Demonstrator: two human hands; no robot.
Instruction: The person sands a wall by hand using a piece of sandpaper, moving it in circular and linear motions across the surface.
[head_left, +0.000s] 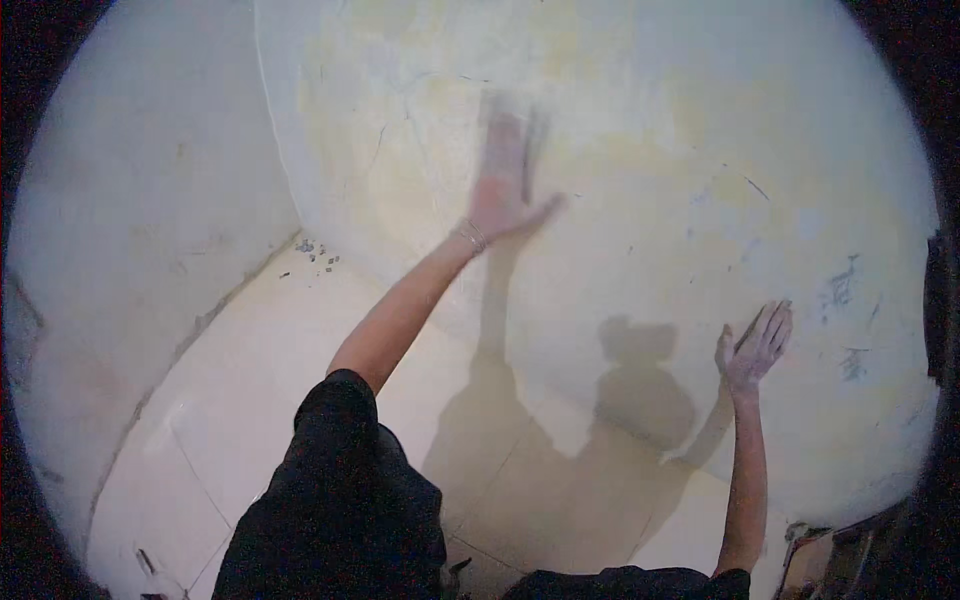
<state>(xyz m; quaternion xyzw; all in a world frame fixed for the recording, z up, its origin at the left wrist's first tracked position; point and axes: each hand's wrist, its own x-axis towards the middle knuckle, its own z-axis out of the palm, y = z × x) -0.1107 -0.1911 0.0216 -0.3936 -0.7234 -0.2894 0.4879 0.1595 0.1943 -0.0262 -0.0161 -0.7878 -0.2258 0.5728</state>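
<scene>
My left hand (506, 180) reaches up against a pale wall (637, 247) with yellowish patches, its thumb spread out to the right. Motion blurs the fingers, and no object can be made out in its grasp. A thin bracelet (472, 235) circles that wrist. Lower and to the right, my right hand (757, 349) lies spread on or close to the same wall, thumb apart, with pale dust on its skin. It holds nothing visible. Fine cracks and dark scuff marks (841, 289) show on the wall around it.
A second wall (150, 187) meets this one at a corner on the left. Small grey debris (311, 251) lies on the tiled floor (187, 450) by that corner. At the lower right edge stands a dark-edged object (825, 559). My shadow (637, 390) falls across wall and floor.
</scene>
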